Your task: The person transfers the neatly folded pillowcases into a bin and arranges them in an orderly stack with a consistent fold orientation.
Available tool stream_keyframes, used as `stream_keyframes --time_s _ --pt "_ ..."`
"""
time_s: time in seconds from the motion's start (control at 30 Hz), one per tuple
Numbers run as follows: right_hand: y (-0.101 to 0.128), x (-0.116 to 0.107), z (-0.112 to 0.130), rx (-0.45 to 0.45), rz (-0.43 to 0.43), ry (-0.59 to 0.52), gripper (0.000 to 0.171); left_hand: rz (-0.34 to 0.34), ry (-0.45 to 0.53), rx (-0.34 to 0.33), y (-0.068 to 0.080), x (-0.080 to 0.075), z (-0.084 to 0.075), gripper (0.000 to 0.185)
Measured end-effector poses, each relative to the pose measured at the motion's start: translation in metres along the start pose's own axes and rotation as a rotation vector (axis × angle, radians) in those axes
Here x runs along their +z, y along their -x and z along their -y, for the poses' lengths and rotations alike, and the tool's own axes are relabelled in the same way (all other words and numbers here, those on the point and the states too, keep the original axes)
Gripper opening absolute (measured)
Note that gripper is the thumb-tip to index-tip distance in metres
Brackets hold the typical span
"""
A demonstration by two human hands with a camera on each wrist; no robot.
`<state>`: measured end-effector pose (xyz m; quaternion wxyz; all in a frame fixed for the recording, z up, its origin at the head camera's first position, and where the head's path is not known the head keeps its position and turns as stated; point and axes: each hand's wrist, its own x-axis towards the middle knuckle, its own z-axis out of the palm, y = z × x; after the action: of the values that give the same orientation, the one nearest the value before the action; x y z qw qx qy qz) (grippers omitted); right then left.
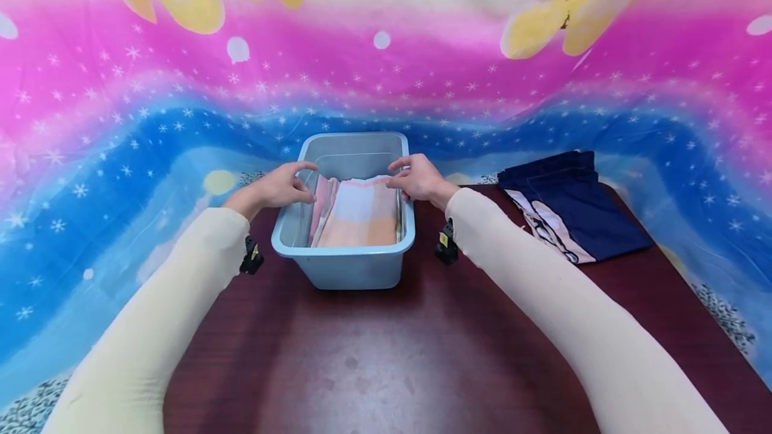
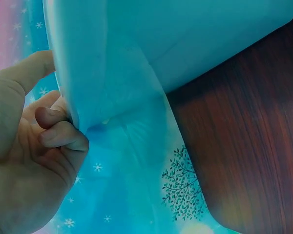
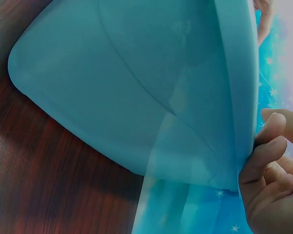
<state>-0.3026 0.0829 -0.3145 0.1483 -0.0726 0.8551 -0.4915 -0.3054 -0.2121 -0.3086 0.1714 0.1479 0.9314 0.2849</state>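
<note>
The bin (image 1: 346,256) stands on the table (image 1: 386,360), a folded cloth (image 1: 358,213) inside. Its side rims are gripped by the left hand (image 1: 279,187) and right hand (image 1: 419,179), fingers curled underneath. Both grips are best kept even, so the bin stays level.

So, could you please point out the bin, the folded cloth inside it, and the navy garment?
bin (image 1: 356,270): head view, near outer wall.
folded cloth (image 1: 360,216): head view, top face.
navy garment (image 1: 579,209): head view, middle of the blue fabric.

Smooth plastic bin (image 1: 350,266), soft folded cloth (image 1: 358,216), glossy wooden table (image 1: 386,353)
</note>
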Motion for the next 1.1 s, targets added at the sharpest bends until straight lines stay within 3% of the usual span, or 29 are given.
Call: stream_keyframes --time_s 1.1 --pt "0.0046 0.0018 -0.0064 -0.036 -0.020 -0.043 0.036 -0.047 -0.006 -0.025 0.0048 0.0084 0.0015 0.060"
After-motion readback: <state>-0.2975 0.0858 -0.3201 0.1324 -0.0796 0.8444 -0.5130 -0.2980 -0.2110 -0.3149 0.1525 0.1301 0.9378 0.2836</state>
